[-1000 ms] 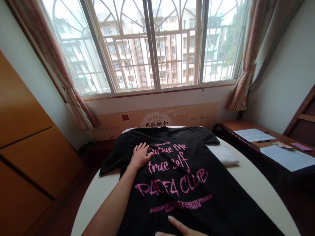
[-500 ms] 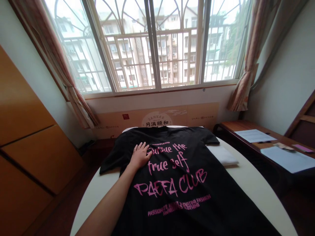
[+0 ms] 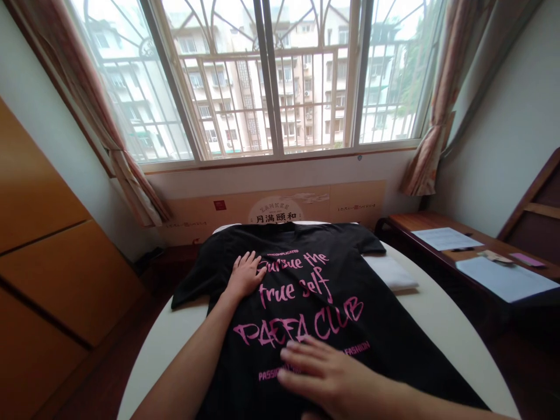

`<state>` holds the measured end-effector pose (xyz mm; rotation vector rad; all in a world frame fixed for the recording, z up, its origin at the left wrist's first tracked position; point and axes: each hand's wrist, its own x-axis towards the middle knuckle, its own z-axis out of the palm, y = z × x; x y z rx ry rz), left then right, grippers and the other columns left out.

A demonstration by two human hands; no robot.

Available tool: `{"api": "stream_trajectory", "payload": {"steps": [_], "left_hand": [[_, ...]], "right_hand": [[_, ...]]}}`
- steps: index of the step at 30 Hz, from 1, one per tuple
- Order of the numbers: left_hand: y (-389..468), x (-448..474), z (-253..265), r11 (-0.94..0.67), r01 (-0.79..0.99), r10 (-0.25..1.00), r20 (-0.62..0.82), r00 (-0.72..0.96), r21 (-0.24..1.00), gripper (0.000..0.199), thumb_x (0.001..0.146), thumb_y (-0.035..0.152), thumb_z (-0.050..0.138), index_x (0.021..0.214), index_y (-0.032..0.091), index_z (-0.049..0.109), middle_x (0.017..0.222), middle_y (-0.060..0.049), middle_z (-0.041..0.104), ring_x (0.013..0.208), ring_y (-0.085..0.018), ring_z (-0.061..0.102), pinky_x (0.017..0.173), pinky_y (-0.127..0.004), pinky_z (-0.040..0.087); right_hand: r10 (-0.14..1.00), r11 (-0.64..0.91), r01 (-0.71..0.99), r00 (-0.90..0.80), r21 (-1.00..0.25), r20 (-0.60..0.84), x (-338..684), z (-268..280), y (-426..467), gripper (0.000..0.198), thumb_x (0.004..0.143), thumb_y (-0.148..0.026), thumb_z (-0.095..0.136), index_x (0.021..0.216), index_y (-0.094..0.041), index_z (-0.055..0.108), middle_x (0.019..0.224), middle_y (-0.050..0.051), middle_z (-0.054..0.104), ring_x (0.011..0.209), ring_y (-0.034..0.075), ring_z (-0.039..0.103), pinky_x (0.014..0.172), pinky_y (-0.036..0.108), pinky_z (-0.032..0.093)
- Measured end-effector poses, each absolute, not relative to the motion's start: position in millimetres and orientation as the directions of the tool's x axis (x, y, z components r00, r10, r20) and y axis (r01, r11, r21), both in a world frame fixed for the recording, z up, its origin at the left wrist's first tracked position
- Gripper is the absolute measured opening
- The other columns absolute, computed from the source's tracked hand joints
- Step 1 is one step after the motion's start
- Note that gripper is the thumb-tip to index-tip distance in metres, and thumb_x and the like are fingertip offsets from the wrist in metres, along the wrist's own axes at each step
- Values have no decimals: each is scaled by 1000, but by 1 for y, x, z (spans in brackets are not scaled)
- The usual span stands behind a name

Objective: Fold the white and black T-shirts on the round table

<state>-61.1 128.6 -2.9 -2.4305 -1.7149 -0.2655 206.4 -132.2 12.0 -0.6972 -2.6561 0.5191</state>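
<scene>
A black T-shirt [image 3: 280, 309] with pink lettering lies spread out on a round white table [image 3: 153, 350], its collar at the far edge. My left hand [image 3: 245, 273] rests flat on the shirt's upper left part, fingers extended, beside the first line of print. Over the lower lettering is my right hand [image 3: 326, 370], its fingers stretched out and pointing left. I cannot tell whether the right hand touches the cloth. Neither hand holds anything. The shirt's lower hem runs out of view at the bottom.
A folded white cloth [image 3: 391, 273] lies on the table, right of the shirt. Farther right, a wooden bench [image 3: 402, 223] bears papers [image 3: 446, 239] and a pen. Wooden cabinets [image 3: 52, 268] stand at left. A printed cardboard panel [image 3: 345, 201] leans below the window.
My right hand has come into view from the lower right, over the lower print. My left hand stays at the same spot on the shirt. The camera view has shifted slightly.
</scene>
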Motion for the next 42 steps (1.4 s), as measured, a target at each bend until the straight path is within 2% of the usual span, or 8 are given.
{"api": "stream_trajectory", "payload": {"steps": [3, 6, 9, 13, 26, 34, 38, 42], "left_hand": [[129, -61, -1, -326, 945, 921, 221, 322, -19, 60, 104, 47, 48, 154, 15, 59, 168, -16, 45, 160, -33, 33, 132, -53, 19], [129, -61, -1, -327, 945, 919, 225, 323, -18, 59, 104, 47, 49, 153, 17, 60, 167, -16, 46, 160, -33, 34, 132, -52, 19], [131, -61, -2, -333, 943, 914, 238, 330, -26, 58, 104, 48, 49, 152, 18, 61, 167, -16, 47, 159, -33, 35, 131, -53, 20], [132, -61, -4, -328, 944, 914, 242, 327, -36, 59, 104, 49, 48, 152, 17, 61, 167, -16, 46, 159, -34, 35, 131, -53, 19], [131, -61, -3, -334, 942, 914, 231, 334, -40, 62, 104, 50, 46, 153, 15, 59, 167, -17, 45, 159, -34, 34, 131, -54, 20], [131, -63, -7, -329, 944, 914, 250, 319, -1, 66, 103, 48, 46, 158, 12, 52, 168, -19, 43, 159, -32, 34, 132, -52, 19], [134, -66, -13, -316, 949, 904, 309, 295, 19, 75, 103, 47, 47, 163, 3, 40, 168, -23, 42, 159, -32, 35, 132, -49, 20], [133, -65, -14, -317, 948, 904, 308, 296, 19, 70, 102, 45, 48, 159, 4, 47, 166, -23, 44, 158, -32, 36, 132, -50, 20]], "right_hand": [[701, 674, 594, -702, -440, 125, 223, 14, -120, 77, 107, -48, 56, 171, -16, 28, 176, 18, 20, 164, 36, 15, 133, 59, 14], [636, 714, 547, -768, -437, 79, 226, 5, -118, 88, 104, -54, 61, 173, -17, 20, 176, 19, 15, 164, 36, 13, 132, 62, 8], [542, 793, 463, -833, -396, 110, 220, -10, -118, 78, 109, -41, 53, 174, -17, 16, 176, 17, 17, 164, 34, 15, 132, 62, 8], [516, 822, 444, -845, -357, 137, 216, -21, -118, 74, 110, -29, 45, 174, -15, 10, 176, 15, 16, 164, 32, 13, 133, 60, 8], [496, 805, 412, -862, -427, 103, 222, -11, -113, 97, 101, -52, 65, 174, -18, 11, 176, 17, 14, 164, 34, 16, 133, 58, 5], [515, 815, 438, -847, -380, 129, 221, -13, -116, 74, 110, -35, 49, 174, -19, 15, 176, 14, 21, 164, 30, 17, 133, 57, 10], [503, 812, 407, -852, -418, 146, 222, -10, -117, 94, 102, -58, 63, 174, -19, 16, 176, 17, 19, 163, 34, 20, 133, 56, 9], [522, 775, 411, -844, -481, 120, 222, -6, -118, 93, 103, -63, 60, 173, -20, 19, 176, 17, 19, 164, 35, 18, 133, 58, 6]]}}
